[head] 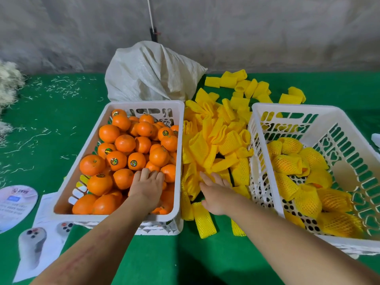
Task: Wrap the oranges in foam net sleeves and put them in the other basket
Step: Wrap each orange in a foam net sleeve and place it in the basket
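Oranges (pixel 125 153) are heaped in the left basket (pixel 144 104), where the left hand (pixel 147 187) is laid on one, fingers curved over it — whether it is gripped cannot be told. The right hand (pixel 216 194) is spread flat on the sleeves (pixel 218 145) piled between the baskets. A pick-up seems under way; next, one fruit and one sleeve must be lifted clear. The right basket (pixel 292 108) — some wrapped fruit in it, room left — is reached over a tall rim.

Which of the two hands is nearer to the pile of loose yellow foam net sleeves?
Right. The right hand lies over the near part of the sleeve pile, fingers stretched. The left hand is beside the pile, inside the left basket, on the oranges.
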`<state>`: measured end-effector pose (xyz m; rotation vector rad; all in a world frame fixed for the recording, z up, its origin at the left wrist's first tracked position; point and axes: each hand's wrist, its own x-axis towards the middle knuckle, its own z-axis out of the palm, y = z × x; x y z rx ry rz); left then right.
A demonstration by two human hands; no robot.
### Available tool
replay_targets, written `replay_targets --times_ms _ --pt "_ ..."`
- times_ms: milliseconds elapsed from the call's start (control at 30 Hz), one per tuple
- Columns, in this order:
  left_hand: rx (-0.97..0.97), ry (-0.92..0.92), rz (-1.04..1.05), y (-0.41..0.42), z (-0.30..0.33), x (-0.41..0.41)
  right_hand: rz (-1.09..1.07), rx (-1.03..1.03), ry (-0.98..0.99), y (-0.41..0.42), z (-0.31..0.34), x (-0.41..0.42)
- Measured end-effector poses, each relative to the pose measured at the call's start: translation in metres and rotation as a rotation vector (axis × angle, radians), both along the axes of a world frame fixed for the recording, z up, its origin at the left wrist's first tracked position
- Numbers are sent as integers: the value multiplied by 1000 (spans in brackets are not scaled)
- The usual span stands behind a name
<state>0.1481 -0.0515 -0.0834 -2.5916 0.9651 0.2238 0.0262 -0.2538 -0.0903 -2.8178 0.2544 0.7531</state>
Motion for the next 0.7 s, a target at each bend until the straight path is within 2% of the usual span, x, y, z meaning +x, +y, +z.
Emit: replay_targets --times_ms 100,200,267,333,467,600,700 --pt "-8 -14 52 -1 -1 0 -89 81 -149 1 -5 0" --pt "-2 -41 69 2 -2 1 -210 216 -445 -2 -9 -4" --pt "14 -63 55 4 -3 2 -364 387 -686 -3 -11 -12" --pt "8 -78 55 3 -4 4 -562 532 -831 -4 -14 -20" --pt "-15 -55 67 1 -4 4 -878 790 -839 -2 -11 -28" --pt "93 -70 44 -1 1 1 -957 884 -760 10 -6 -37" --pt "75 -41 76 -2 4 1 -1006 942 -773 27 2 -44"
